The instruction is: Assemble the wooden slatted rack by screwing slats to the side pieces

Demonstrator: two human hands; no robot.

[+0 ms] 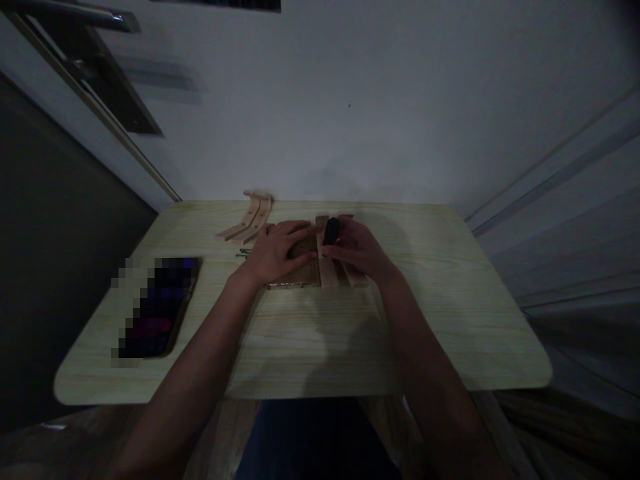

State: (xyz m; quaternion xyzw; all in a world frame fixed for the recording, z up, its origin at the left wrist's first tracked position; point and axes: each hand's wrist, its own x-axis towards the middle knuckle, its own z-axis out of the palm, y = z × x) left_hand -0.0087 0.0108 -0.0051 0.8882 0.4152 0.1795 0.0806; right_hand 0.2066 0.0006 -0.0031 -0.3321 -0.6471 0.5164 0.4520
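My right hand [357, 245] grips a short black screwdriver handle [331, 231], held upright over a pale wooden slat [327, 272]. Its lower end is hidden by my fingers, so I cannot tell whether it touches the wood. A second slat [354, 275] lies under that hand, to the right of the first. Spread over a brown block [307, 270], which has a shiny, clear edge, is my left hand [281, 250]. Its fingers are stretched out, with the thumb reaching toward the first slat. Most of the block is covered by this hand.
Two bent wooden pieces [253, 219] with holes lie at the back left of the pale table [430, 300]. Small dark metal pieces [243, 253] lie beside my left hand. A phone [163, 310], partly pixelated, rests at the left. Behind the table stands a white wall [320, 120].
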